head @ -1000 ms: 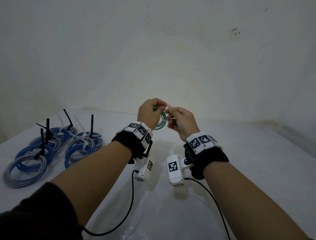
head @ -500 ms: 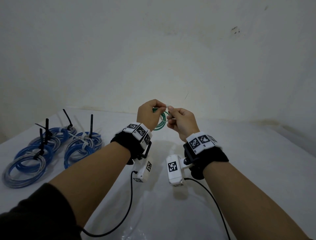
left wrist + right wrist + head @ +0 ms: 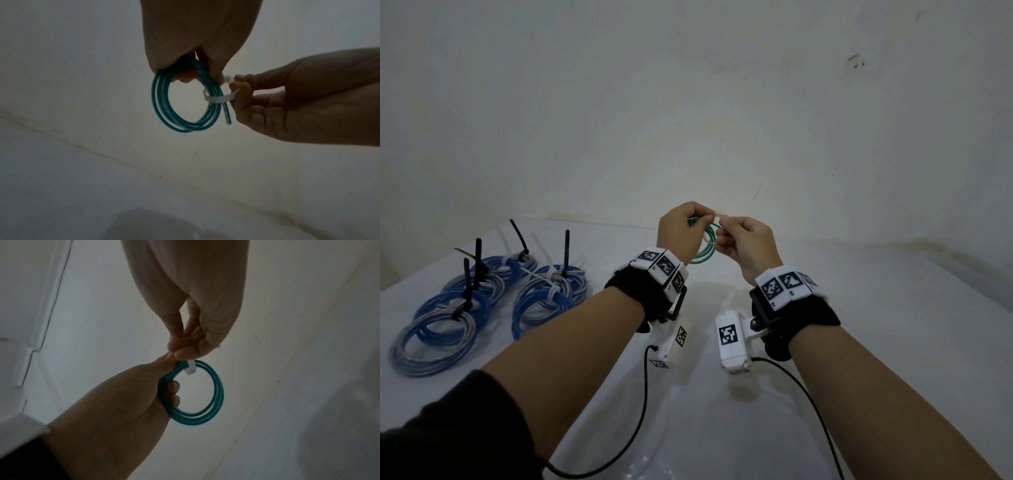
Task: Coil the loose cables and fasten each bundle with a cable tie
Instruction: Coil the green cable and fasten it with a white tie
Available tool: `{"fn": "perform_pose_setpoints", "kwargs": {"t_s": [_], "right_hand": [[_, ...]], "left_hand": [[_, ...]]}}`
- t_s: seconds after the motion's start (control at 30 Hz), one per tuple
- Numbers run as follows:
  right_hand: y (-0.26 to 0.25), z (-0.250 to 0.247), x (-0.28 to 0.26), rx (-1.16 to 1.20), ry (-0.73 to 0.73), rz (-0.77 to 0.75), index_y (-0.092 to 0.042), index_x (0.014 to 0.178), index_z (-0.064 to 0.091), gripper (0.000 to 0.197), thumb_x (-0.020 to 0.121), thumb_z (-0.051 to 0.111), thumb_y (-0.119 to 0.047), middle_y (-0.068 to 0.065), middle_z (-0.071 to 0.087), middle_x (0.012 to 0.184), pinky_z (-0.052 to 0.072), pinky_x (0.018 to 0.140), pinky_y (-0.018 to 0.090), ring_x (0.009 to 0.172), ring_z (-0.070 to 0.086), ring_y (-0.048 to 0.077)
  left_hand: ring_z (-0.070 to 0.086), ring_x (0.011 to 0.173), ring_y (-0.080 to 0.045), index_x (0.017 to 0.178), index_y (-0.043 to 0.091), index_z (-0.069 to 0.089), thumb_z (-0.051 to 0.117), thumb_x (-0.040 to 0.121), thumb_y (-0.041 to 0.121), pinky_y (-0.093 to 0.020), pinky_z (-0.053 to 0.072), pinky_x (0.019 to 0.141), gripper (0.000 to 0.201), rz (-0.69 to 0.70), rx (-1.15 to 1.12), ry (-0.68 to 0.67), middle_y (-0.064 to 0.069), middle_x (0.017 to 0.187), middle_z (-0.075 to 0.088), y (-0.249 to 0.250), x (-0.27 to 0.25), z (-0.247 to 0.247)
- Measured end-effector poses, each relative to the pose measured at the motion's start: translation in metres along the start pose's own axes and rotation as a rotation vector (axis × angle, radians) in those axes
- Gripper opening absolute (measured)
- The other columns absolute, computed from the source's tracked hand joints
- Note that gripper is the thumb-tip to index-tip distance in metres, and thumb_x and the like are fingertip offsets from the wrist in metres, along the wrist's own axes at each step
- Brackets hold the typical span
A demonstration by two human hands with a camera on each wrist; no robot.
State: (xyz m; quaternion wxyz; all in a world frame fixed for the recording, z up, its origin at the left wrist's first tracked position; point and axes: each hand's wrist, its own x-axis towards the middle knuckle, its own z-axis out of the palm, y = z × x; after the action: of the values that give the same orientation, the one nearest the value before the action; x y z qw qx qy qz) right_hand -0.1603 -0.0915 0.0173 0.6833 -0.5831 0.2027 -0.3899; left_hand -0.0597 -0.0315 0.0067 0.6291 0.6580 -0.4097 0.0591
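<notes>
While both hands work raised above the white table (image 3: pixel 893 308), a group of blue and grey cable bundles (image 3: pixel 482 301) lies on its left part, well apart from them, each fastened with black or white ties whose tails stand up. Black leads trail from the wrist-worn cameras across the near table surface. Nothing stands between the hands and the bundles.

The left hand (image 3: pixel 679 229) grips a green cable coil (image 3: pixel 185 100) with fingers curled round its upper arc; the coil hangs in the air between the hands. The right hand (image 3: pixel 744 243) pinches a white cable tie (image 3: pixel 220 98) looped round the strands of the coil.

From the head view, the coil is largely hidden behind the left hand and the tie shows only as a small white piece between the fingertips. The left wrist view shows the tie's loop encircling the strands and one free cable end hanging below it. The right wrist view shows two left fingertips (image 3: pixel 173 386) inside the ring.

Square black-and-white coded markers sit on the wristbands and camera housings; no legible writing is visible.
</notes>
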Motion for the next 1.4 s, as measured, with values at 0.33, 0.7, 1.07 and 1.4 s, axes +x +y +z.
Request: {"fn": "perform_pose_setpoints", "kwargs": {"t_s": [0.33, 0.7, 1.07, 1.4], "right_hand": [[0.0036, -0.002, 0.0008, -0.02, 0.005, 0.018, -0.003, 0.079, 0.059, 0.014, 0.091, 0.06, -0.01, 0.007, 0.057, 0.065, 0.054, 0.054, 0.02, 0.05, 0.053, 0.01], [0.004, -0.0001, -0.0004, 0.0, -0.016, 0.045, -0.002, 0.079, 0.059, 0.013, 0.091, 0.06, -0.009, 0.008, 0.057, 0.064, 0.053, 0.052, 0.02, 0.048, 0.053, 0.009], [0.0017, 0.0004, -0.0004, -0.001, -0.015, 0.039, -0.001, 0.079, 0.059, 0.014, 0.091, 0.059, -0.008, 0.008, 0.056, 0.065, 0.053, 0.052, 0.02, 0.049, 0.052, 0.01], [-0.0049, -0.0006, 0.0, 0.039, -0.051, 0.007, 0.001, 0.105, 0.063, 0.016, 0.091, 0.058, -0.006, 0.006, 0.054, 0.065, 0.055, 0.057, 0.021, 0.052, 0.051, 0.01]], "left_hand": [[0.057, 0.07, 0.003, 0.086, 0.009, 0.07, 0.066, 0.084, 0.013, -0.001, 0.04, 0.063, 0.007, -0.009, -0.009, -0.012, 0.005, 0.079, 0.065, 0.0008, -0.001, 0.001], [0.056, 0.067, 0.003, 0.085, 0.007, 0.069, 0.065, 0.084, 0.008, -0.002, 0.041, 0.061, 0.004, -0.014, 0.013, -0.016, 0.004, 0.078, 0.064, -0.002, -0.001, -0.0012], [0.056, 0.059, 0.01, 0.079, 0.013, 0.066, 0.065, 0.084, 0.008, -0.002, 0.039, 0.059, 0.007, -0.008, 0.009, -0.033, 0.015, 0.07, 0.06, -0.0028, -0.0005, -0.0003], [0.054, 0.056, 0.01, 0.077, 0.015, 0.065, 0.066, 0.083, 0.009, -0.004, 0.039, 0.058, 0.008, 0.014, 0.006, -0.07, 0.013, 0.067, 0.059, 0.0, 0.003, -0.0021]]}}
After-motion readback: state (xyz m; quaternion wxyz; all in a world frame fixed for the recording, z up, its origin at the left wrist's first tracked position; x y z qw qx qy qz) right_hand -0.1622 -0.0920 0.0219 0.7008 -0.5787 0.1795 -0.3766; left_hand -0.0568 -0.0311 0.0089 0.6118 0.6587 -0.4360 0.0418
